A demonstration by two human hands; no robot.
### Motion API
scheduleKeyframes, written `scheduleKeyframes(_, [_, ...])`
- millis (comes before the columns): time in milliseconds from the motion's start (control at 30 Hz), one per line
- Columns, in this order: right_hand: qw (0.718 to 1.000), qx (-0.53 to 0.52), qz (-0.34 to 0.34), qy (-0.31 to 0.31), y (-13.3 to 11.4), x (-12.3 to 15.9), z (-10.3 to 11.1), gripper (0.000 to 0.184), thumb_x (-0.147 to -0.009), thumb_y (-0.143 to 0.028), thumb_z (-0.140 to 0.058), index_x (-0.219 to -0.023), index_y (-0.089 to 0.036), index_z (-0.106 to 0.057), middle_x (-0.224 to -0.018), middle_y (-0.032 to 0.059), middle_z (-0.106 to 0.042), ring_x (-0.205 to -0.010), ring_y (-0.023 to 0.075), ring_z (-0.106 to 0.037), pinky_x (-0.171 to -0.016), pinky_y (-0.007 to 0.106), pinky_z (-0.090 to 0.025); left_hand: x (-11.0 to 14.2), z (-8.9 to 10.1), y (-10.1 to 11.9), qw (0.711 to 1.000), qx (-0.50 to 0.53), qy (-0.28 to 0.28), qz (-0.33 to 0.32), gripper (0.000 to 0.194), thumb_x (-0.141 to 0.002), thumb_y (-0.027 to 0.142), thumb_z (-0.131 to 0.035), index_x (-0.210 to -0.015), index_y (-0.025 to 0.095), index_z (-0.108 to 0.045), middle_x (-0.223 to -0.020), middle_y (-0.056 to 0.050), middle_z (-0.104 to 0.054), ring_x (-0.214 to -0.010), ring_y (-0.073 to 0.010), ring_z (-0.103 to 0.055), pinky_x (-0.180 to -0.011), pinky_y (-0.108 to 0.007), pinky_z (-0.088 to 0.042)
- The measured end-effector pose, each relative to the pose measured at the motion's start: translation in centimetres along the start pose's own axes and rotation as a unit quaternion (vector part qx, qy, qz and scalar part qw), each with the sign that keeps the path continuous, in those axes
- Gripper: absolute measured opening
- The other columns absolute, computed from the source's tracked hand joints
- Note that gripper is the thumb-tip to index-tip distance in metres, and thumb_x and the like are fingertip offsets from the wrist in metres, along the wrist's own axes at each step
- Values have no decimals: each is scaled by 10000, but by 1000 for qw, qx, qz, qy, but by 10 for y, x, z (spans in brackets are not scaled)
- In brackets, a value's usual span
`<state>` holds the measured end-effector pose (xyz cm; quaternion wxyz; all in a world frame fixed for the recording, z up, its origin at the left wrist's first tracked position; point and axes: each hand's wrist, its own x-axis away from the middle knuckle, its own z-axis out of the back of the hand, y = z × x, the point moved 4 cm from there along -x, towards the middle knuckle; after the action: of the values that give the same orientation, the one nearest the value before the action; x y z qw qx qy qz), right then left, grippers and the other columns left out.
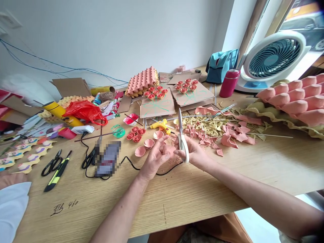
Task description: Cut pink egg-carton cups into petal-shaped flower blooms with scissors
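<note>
Between the fingers of my left hand is a pink egg-carton piece, partly hidden by the fingers. My right hand grips white-handled scissors, their blades pointing up and away from me; its fingertips are close to the pink piece. Just left of my hands lie pink carton cups and a cluster of red-edged paper flowers. Beyond my fingers rests a yellow hot glue gun, and pink and yellow carton scraps are heaped to the right.
Cardboard sheets hold more flowers at the back. Egg trays and a fan stand right, near a pink bottle. Leftward lie a utility knife, black scissors and a black cable. Another person's sleeve shows far left.
</note>
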<state>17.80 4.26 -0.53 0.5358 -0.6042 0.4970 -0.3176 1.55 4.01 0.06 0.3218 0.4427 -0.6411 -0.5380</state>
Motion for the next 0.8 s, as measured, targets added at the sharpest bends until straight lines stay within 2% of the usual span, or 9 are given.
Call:
scheduleKeyframes(100, [999,29,13,-7,5,2,-3,450,-729,-450,-845,-966,-232,-531,-874,-14,-554,-773,153,-526,-679,278,-456,-1,0,-3,999,45,14,11,645,-787,368,-798,-1381,279,-562,-876,1,-559,-893,-157,-571,-909,-316,-454])
scheduleKeyframes(300, [992,103,66,8,4,7,-4,344,-831,-409,-772,-988,-235,-520,-915,0,-555,-850,176,-530,-775,314,-460,0,-8,-11,996,83,38,14,649,-728,227,-847,-1321,293,-590,-826,36,-482,-850,-122,-549,-887,-291,-468])
scheduleKeyframes(533, [981,165,102,3,-4,11,-6,322,-858,-444,-742,-964,-227,-529,-888,-1,-566,-828,176,-518,-797,326,-452,1,-15,-8,988,149,33,31,667,-690,228,-862,-1294,326,-594,-929,24,-583,-923,-135,-601,-864,-279,-486])
scheduleKeyframes(633, [983,153,97,-2,-7,10,-6,359,-834,-475,-766,-951,-225,-536,-892,4,-582,-831,176,-530,-790,318,-462,2,-10,-8,989,136,45,30,653,-699,235,-853,-1295,317,-600,-918,25,-597,-906,-130,-600,-839,-263,-485])
scheduleKeyframes(700, [989,127,78,-4,-8,8,-5,402,-799,-504,-797,-909,-218,-538,-863,-1,-578,-788,161,-527,-732,293,-459,1,-4,-7,990,124,61,15,632,-704,239,-844,-1289,304,-613,-894,31,-598,-849,-111,-583,-822,-252,-483])
scheduleKeyframes(800, [997,48,-6,-61,-3,7,-8,452,-823,-606,-737,-856,-203,-535,-708,-21,-559,-609,122,-482,-563,252,-394,-1,6,-2,988,125,87,-17,583,-711,238,-827,-1259,296,-638,-1029,13,-642,-865,-104,-589,-839,-250,-486])
